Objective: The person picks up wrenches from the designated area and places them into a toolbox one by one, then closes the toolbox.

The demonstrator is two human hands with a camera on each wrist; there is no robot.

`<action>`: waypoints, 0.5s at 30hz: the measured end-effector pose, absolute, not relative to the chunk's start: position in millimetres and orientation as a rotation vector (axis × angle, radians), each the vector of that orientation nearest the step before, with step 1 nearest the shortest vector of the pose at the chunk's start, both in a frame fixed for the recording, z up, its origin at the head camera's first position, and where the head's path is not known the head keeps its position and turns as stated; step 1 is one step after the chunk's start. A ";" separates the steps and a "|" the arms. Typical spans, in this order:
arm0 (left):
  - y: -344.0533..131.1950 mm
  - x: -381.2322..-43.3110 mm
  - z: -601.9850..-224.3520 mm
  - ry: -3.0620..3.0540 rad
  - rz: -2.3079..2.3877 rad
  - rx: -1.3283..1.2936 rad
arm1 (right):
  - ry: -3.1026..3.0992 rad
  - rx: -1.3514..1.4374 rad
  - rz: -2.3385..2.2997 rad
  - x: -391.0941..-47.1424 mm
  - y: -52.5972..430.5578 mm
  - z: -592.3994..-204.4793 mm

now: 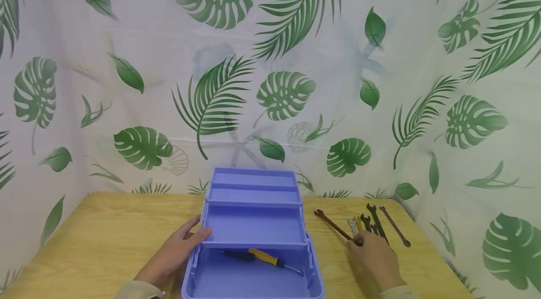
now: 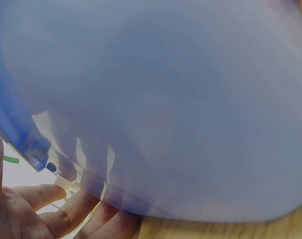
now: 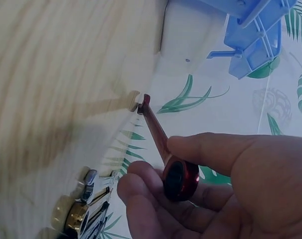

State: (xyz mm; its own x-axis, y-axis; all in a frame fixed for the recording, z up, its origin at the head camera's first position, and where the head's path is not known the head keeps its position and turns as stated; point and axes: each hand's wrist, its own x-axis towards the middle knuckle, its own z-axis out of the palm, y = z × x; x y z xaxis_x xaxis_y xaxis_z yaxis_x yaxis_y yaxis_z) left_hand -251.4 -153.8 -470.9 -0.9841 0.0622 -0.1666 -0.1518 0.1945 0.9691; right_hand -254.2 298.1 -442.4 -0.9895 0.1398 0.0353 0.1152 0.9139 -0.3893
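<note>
A blue toolbox (image 1: 253, 282) stands in front of me with its stepped trays (image 1: 255, 224) raised toward the back. My left hand (image 1: 179, 245) holds its left side, thumb over the lower tray's rim; in the left wrist view the fingers (image 2: 71, 214) lie against the outer wall. My right hand (image 1: 376, 256) pinches a reddish-brown combination wrench (image 1: 338, 228) near its ring end (image 3: 183, 180), between thumb and fingers. The wrench's open end points away, toward the back of the table. Near that hand lie several other wrenches (image 1: 376, 221), partly hidden behind it.
Inside the toolbox bottom lie a yellow-handled screwdriver (image 1: 264, 256) and a black-handled one (image 1: 238, 255). A purplish wrench (image 1: 395, 227) lies furthest right on the wooden table (image 1: 127, 228). Leaf-patterned sheeting (image 1: 270, 102) closes off the back and sides.
</note>
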 end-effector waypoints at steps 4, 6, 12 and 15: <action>-153.6 -251.0 -470.1 2.287 1.901 -0.088 | -3.000 -0.212 0.601 -255.3 298.2 -442.6; -153.7 -250.7 -469.6 2.289 1.899 -0.091 | -2.999 -0.216 0.593 -255.4 298.1 -442.4; -154.8 -250.6 -470.8 2.307 1.880 -0.077 | -2.998 -0.209 0.583 -254.3 297.0 -440.9; -155.8 -250.3 -471.6 2.333 1.850 -0.058 | -2.992 -0.203 0.576 -253.7 296.9 -441.0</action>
State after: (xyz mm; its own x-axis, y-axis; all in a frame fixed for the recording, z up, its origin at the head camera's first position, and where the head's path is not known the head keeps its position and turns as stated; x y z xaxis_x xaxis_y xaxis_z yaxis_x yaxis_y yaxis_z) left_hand -250.3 -155.8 -471.6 -0.9858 0.0710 -0.1520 -0.1318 0.2327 0.9636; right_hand -253.7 296.9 -441.0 -0.9874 0.1463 0.0609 0.1132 0.9202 -0.3748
